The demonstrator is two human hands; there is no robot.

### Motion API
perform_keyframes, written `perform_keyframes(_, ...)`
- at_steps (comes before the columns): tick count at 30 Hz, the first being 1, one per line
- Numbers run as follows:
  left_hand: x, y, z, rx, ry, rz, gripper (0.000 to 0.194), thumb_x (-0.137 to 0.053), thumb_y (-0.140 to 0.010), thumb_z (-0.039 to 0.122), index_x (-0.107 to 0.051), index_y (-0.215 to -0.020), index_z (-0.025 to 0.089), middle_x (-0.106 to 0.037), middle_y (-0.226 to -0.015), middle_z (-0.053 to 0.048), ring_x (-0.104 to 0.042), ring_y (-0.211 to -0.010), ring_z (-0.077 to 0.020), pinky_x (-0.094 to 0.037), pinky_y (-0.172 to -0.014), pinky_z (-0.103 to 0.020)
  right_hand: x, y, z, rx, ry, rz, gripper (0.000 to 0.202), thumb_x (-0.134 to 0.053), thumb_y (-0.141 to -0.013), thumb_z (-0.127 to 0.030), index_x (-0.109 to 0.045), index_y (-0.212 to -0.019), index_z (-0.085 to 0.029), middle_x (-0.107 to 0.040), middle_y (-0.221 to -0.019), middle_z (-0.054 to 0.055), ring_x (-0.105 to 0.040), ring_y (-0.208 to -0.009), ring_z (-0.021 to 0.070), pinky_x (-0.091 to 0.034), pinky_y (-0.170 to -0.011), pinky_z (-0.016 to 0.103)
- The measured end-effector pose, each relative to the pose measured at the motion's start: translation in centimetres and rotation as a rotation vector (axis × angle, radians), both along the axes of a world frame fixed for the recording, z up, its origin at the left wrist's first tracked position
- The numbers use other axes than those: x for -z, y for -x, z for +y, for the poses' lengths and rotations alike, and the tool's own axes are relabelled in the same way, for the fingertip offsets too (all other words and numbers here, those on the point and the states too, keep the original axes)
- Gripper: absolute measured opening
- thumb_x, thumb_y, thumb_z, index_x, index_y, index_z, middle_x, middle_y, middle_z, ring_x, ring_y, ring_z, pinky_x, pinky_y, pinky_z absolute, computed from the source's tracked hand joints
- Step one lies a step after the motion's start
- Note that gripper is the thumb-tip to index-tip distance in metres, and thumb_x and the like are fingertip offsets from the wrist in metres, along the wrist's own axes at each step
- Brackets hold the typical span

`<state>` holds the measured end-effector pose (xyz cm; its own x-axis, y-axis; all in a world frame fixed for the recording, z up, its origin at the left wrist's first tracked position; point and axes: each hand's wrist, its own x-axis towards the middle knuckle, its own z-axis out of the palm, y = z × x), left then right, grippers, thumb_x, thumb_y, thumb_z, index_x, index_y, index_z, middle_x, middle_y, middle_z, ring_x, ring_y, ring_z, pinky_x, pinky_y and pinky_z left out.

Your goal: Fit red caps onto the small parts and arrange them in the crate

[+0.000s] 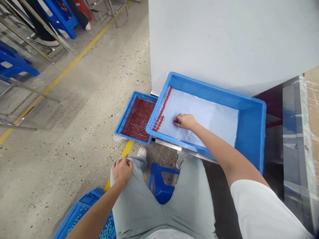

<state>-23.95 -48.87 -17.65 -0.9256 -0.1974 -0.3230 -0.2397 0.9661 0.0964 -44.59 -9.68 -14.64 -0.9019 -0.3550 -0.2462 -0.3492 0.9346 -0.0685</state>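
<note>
My right hand (185,121) is closed round a few small dark red pieces (176,121), low over the white lining sheet (206,111) in the large blue tray (251,103). Along that tray's left side run rows of small red pieces (164,108), with a shorter cluster near the front left corner. My left hand (122,170) rests on my left knee, its fingers bent and partly hidden from view. Left of the large tray, a smaller blue tray (120,126) holds many red pieces in close rows.
A white panel (224,36) rises behind the large tray. Below are a blue stool (161,189) between my legs and a blue crate (72,212) with light blue pieces at lower left. Metal-legged furniture, blue stools and people's feet are at upper left.
</note>
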Motion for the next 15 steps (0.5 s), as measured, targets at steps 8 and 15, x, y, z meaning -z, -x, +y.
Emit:
perform_keyframes(8, 0.2, 0.1, 0.0, 0.019, 0.018, 0.011, 0.046, -0.039, -0.085, 0.030, -0.057, -0.126, 0.018, -0.067, -0.108, -0.013, -0.053, -0.111, -0.0268, -0.029, -0.101, -0.040, -0.3, 0.8, -0.7, 0.100, 0.082, -0.023, 0.027, -0.054, -0.084, -0.042, -0.066, -0.102, -0.026, -0.068, -0.108, 0.003, -0.063, -0.095, 0.0203, -0.040, -0.065, 0.026)
perform_keyframes(15, 0.5, 0.2, -0.3, 0.030, 0.000, 0.021, 0.046, -0.040, -0.085, 0.029, -0.056, -0.127, 0.019, -0.068, -0.109, -0.012, -0.053, -0.113, -0.0263, -0.028, -0.102, -0.039, 0.2, 2.9, -2.1, 0.144, 0.162, -0.105, 0.019, -0.058, -0.081, -0.032, -0.070, -0.097, -0.028, -0.072, -0.082, 0.000, -0.067, -0.072, 0.0165, -0.044, -0.061, 0.024)
